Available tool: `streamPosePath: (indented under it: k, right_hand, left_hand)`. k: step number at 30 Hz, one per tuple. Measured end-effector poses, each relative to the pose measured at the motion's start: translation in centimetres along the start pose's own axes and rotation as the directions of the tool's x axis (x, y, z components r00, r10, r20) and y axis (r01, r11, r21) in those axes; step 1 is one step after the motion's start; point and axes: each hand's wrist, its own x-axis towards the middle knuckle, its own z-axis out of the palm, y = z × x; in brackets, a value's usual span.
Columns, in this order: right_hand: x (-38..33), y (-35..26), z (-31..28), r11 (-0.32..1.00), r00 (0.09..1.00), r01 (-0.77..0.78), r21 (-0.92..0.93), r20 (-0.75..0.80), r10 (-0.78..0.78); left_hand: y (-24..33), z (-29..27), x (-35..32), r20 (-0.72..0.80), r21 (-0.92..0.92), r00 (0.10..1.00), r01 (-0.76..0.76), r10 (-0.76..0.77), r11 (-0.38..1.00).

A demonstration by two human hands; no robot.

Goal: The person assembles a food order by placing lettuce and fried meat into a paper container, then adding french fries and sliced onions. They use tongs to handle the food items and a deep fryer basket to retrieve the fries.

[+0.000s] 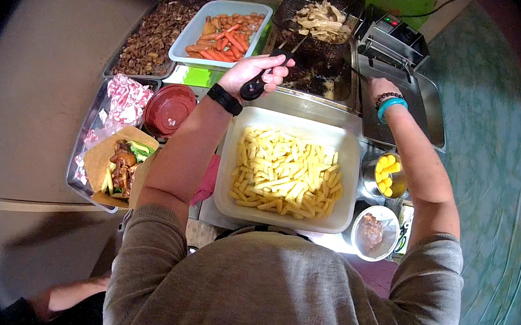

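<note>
Left hand: our left hand [255, 72] is closed around the black handle [255, 88] of the wire fryer basket [320, 9], which is raised and tilted over the dark oil of the steel deep fryer [321, 79].
Basket contents: pale fried strips [320, 20] lie heaped in the mesh.
Right hand: our right hand [378, 86] rests at the fryer's right edge, just beside the flat steel lid [420, 110]; we cannot tell whether its fingers are open or closed, since the wrist with its beaded and turquoise bracelets [390, 103] hides them.
Directly below us: a white rectangular plastic tub [350, 166] full of raw potato sticks [285, 175] sits between our forearms.
Right of the tub: a small steel pot of yellow pieces [387, 176], and nearer us a round steel bowl with a brown lump [371, 231].
Back left: a pale blue tray of orange sausages [224, 33] beside a metal tray of dark brown chunks [152, 38].
Left: a red round lid [170, 110], pink-and-white wrappers [125, 99], and a brown paper cone [96, 163] holding mixed fried food.
Lower left: another person's forearm [72, 295] shows at the edge.
</note>
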Motion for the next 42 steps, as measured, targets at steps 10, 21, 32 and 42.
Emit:
streamPosePath:
  k: [10,21,32,42]
  right_hand:
    - [-3.7,3.2,-0.7,0.597,0.756,-0.388,0.702,0.613,-0.229]
    - [-2.9,1.8,3.8,-0.186,0.777,-0.581,0.793,0.472,-0.417]
    - [0.4,1.3,2.1,0.998,0.992,0.017,0.058,-0.126,-0.009]
    - [-3.4,2.8,1.6,0.393,0.780,-0.496,0.775,0.596,-0.192]
  left_hand:
    - [-0.4,-0.5,0.4,-0.008,-0.013,1.000,0.008,-0.008,1.000]
    - [-0.4,-0.2,0.1,-0.019,-0.045,1.000,0.011,-0.012,0.999]
    - [-0.3,0.1,-0.4,-0.029,-0.032,1.000,-0.009,0.008,0.999]
    - [-0.2,-1.4,0.2,0.119,-0.051,0.993,0.033,-0.027,0.998]
